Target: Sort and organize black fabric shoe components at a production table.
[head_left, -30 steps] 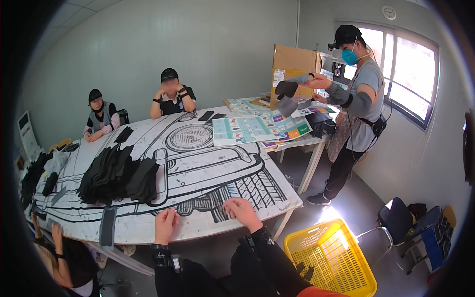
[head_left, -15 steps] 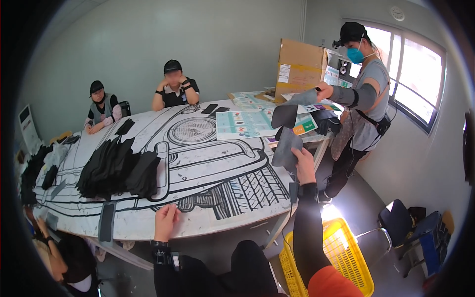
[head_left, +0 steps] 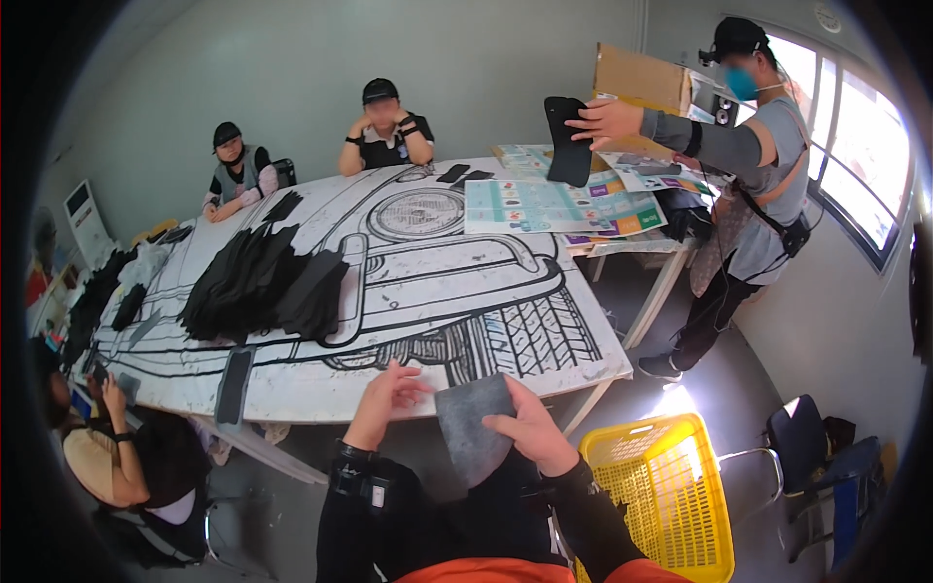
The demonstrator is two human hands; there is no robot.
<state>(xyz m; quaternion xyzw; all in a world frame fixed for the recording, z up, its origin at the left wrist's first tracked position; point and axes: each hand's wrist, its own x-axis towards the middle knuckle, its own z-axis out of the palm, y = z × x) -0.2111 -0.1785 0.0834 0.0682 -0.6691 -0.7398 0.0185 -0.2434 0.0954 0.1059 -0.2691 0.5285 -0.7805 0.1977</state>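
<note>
My right hand grips a flat grey pad, thumb on its face and fingers behind. The pad has a rounded lower end and hangs in front of me, just off the table's near edge. To its left, my left hand is open, fingers apart with nothing in them, close to the pad's edge. On the table, which bears a large line drawing, lies a thick heap of black pads. Another dark pad drapes over the near edge.
At right, a standing person holds up a black pad beside a cardboard box and printed sheets. Two people sit across the table, another at lower left. A yellow basket and chairs stand on the floor at right.
My right hand has drawn the grey pad back from the other person toward me. My left hand has risen toward it and opened. The standing person now lifts a black pad.
</note>
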